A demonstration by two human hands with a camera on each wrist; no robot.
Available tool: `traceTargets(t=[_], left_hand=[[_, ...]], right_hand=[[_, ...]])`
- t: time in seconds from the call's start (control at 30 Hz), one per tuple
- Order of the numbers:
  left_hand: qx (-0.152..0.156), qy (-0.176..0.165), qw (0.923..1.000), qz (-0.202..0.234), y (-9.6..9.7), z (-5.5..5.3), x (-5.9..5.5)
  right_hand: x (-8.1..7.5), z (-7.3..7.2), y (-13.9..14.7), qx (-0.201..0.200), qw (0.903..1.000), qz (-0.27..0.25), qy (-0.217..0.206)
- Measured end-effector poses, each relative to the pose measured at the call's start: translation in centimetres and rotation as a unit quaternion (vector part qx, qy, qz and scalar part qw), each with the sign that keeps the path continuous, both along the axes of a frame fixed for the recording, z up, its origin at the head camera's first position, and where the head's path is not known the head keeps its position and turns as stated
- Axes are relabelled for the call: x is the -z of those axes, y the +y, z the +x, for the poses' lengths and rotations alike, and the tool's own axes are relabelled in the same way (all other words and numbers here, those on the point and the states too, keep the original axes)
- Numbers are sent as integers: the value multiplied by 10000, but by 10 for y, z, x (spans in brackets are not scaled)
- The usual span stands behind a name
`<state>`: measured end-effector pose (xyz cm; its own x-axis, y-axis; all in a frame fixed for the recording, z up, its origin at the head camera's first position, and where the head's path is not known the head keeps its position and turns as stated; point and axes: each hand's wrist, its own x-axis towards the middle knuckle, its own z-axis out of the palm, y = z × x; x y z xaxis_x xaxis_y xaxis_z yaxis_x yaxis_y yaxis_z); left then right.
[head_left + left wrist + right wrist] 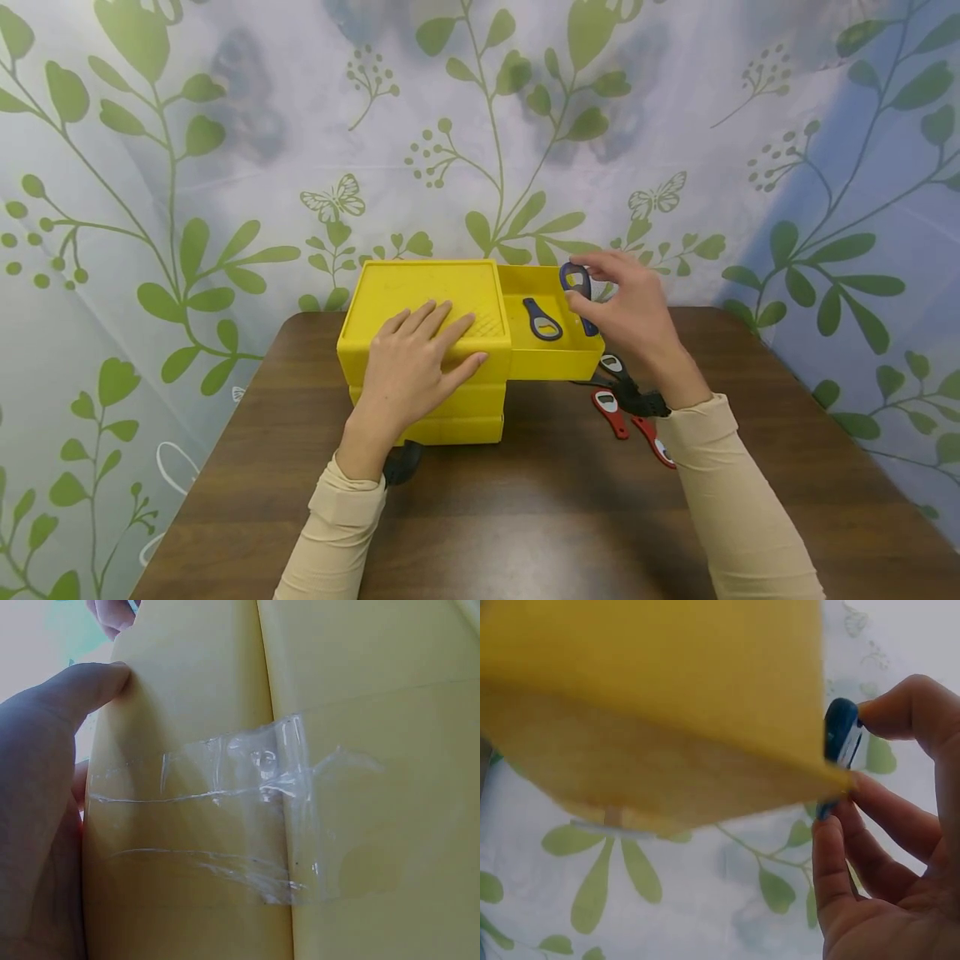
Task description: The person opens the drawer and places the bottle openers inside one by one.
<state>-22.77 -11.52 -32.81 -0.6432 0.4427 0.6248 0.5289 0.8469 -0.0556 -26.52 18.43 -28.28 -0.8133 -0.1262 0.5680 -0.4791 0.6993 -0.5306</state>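
My left hand (408, 367) rests with spread fingers on the top of a yellow drawer box (427, 287); in the left wrist view its thumb (101, 681) lies along the box's edge. The top drawer (555, 364) sticks out to the right. Over that drawer's outer end, my right hand (633, 308) pinches a dark blue bottle opener (566, 273), ring end up. In the right wrist view, the drawer's corner partly covers this blue opener (841, 724). Inside the drawer lies a second blue bottle opener (534, 313).
Red bottle openers (618, 423) and a black one (612, 364) lie on the brown table (480, 525) below the drawer, near my right wrist. Clear tape (225, 825) crosses a seam on the box. A leaf-patterned cloth (285, 208) hangs behind the table.
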Motion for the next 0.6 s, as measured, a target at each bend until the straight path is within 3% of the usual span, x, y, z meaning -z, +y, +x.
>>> traceTargets(t=[0.6], left_hand=[[39, 116, 9999, 35, 0, 1, 0]], right_hand=[[9, -8, -25, -603, 9932, 818, -563]])
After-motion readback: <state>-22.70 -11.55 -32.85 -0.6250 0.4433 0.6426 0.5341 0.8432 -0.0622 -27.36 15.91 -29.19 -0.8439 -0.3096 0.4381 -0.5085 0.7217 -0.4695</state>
